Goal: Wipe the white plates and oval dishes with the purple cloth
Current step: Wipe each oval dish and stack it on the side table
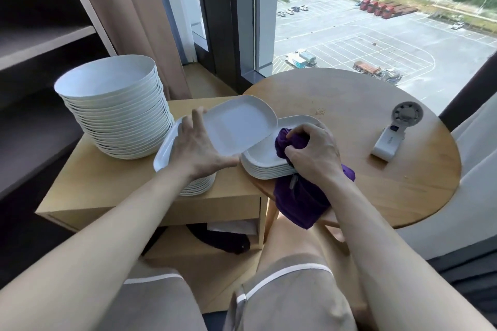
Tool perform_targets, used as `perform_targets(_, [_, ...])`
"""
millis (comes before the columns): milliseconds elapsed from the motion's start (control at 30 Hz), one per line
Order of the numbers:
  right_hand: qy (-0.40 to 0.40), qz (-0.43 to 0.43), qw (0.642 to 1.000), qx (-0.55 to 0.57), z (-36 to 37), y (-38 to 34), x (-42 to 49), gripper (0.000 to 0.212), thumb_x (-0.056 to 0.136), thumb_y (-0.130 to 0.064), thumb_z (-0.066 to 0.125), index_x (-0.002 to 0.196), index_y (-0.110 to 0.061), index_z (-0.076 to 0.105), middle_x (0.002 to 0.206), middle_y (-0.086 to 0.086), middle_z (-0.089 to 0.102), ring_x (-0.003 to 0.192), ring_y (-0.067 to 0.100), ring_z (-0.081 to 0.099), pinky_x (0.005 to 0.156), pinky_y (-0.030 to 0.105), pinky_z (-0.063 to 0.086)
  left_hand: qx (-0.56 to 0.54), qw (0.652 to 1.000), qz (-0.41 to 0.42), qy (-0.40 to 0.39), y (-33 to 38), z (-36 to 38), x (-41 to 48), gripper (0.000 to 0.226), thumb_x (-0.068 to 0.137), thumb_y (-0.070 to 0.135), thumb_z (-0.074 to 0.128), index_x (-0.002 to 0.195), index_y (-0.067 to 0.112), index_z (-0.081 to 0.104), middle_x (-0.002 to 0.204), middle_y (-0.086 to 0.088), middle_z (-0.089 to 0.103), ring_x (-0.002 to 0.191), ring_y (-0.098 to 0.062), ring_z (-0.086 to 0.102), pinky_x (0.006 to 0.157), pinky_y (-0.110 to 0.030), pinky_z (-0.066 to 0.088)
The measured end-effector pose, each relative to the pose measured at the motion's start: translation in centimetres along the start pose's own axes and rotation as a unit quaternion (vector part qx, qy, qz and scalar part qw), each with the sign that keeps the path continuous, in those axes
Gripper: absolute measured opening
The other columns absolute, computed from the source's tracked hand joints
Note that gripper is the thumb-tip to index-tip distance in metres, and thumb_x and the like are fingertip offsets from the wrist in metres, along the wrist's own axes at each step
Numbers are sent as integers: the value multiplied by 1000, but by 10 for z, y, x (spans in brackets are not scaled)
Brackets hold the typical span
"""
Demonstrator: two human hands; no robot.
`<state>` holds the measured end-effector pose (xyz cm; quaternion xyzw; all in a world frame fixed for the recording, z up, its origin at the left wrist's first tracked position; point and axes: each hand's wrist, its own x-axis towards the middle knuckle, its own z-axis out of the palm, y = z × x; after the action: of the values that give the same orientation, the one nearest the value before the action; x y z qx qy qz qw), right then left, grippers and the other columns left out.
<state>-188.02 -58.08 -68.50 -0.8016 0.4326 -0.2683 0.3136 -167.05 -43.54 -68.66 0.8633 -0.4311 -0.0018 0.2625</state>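
Beside a high window, the round surface (376,158) carries a stack of oval dishes (266,166) at its 9 o'clock edge. The right grip (314,153) bunches the purple cloth (295,196) there. The left grip (196,148) holds a tilted oval dish (242,126) by one end; it could slip and chip the stack.

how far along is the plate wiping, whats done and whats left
Done: unclear, no pile is visibly marked as wiped. In hand: the left hand holds a lifted dish tilted, while the right hand grips the purple cloth on the right dish stack. Left, probably: the left dish stack beneath the lifted one, and maybe the tall plate stack.
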Motion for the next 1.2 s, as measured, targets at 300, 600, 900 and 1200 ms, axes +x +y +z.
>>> perform_targets(300, [-12,-3,1000,-16,2,-1,0,24,74,-22,70,94,-36,69,101,-18,52,95,6,45,69,7,28,-36,987,-152,32,-62,-16,-26,112,48,67,86,130,23,23,141,-18,37,131,-35,37,105,-46,41])
perform_targets(600, [7,13,1000,-14,-1,-1,2,24,77,-20,70,97,-33,71,112,-8,55,111,15,51,87,25,35,-1,967,-249,47,-53,-1,-34,119,54,78,79,140,23,19,139,-16,41,131,-35,40,105,-47,40])
perform_targets(900, [114,74,989,53,-13,3,5,29,83,-18,67,109,-29,70,118,1,57,121,21,51,98,20,34,-25,949,-306,75,-39,19,-44,121,56,85,75,141,19,22,143,-17,40,131,-38,43,108,-50,38])
perform_targets(1200, [113,76,989,65,-12,5,5,28,86,-20,67,113,-26,70,116,-4,46,126,23,48,100,21,33,-20,943,-325,68,-34,25,-37,125,59,84,75,146,15,18,159,-23,23,147,-42,26,118,-56,25])
